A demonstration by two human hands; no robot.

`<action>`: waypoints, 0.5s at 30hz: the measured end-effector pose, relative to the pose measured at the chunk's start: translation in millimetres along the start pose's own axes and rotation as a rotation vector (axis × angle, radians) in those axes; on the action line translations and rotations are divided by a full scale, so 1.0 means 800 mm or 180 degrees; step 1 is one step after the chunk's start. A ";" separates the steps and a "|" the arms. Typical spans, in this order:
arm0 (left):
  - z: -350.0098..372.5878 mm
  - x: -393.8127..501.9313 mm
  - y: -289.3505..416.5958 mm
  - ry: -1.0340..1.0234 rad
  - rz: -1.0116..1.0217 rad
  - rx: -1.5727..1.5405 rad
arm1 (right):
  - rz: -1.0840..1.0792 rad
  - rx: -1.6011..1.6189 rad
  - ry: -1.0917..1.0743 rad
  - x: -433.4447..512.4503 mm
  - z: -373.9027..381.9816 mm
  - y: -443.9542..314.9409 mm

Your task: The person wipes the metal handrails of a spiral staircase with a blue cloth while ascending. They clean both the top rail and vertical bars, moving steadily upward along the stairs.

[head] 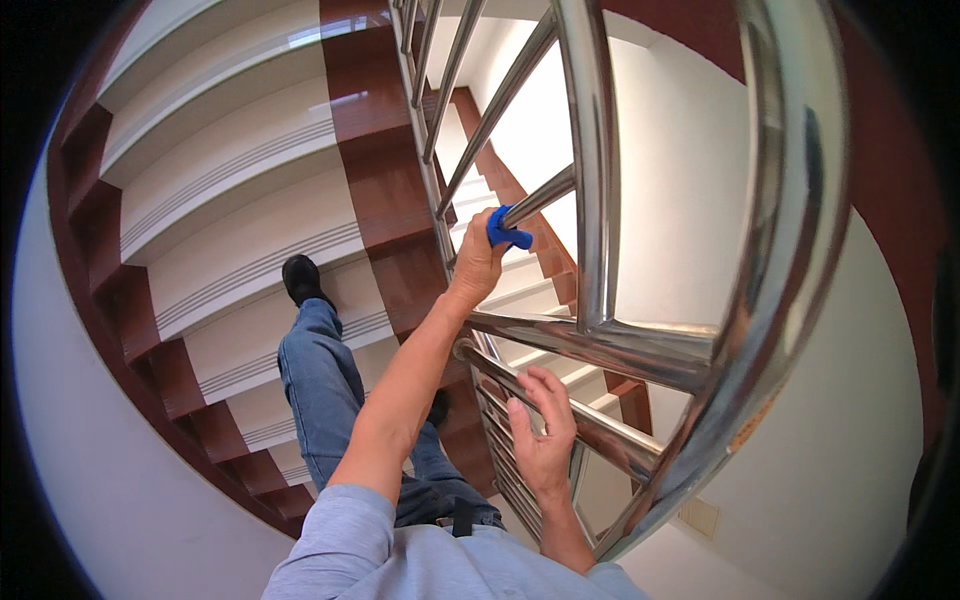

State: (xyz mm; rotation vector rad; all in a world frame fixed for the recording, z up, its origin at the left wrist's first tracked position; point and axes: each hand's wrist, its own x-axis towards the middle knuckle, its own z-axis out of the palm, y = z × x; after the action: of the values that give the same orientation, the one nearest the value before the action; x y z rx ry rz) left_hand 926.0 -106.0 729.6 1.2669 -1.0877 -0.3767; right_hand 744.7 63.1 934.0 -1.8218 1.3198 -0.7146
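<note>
My left hand [478, 259] grips a blue cloth [510, 230], which is wrapped around a slim metal baluster [541, 196] of the stair railing. Part of the cloth bulges out beyond my fingers. Lower in the view, my right hand [547, 439] holds nothing, its fingers spread and slightly curled. It is beside a thick polished metal post [615, 431]; whether the fingertips touch the metal, I cannot tell. The wide shiny handrail [795, 247] curves along the right side, joined to another thick post [592, 187].
Pale stair treads [247, 225] with dark red-brown borders [390, 187] climb on the left. One black shoe [302, 277] rests on a step. Beyond the railing, another flight of stairs [517, 281] lies lower down. A white wall [675, 187] rises behind the railing.
</note>
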 end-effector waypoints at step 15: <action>-0.100 -0.090 0.147 -0.0820 -0.2557 -0.1691 | -0.0912 0.0774 0.0860 -0.008 -0.012 -0.012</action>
State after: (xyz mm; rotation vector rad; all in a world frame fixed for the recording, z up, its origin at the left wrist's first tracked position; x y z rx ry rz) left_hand 919.0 32.1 809.7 1.1340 -0.5687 -1.3701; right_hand 740.0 68.8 947.7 -1.7757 1.0871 -1.2561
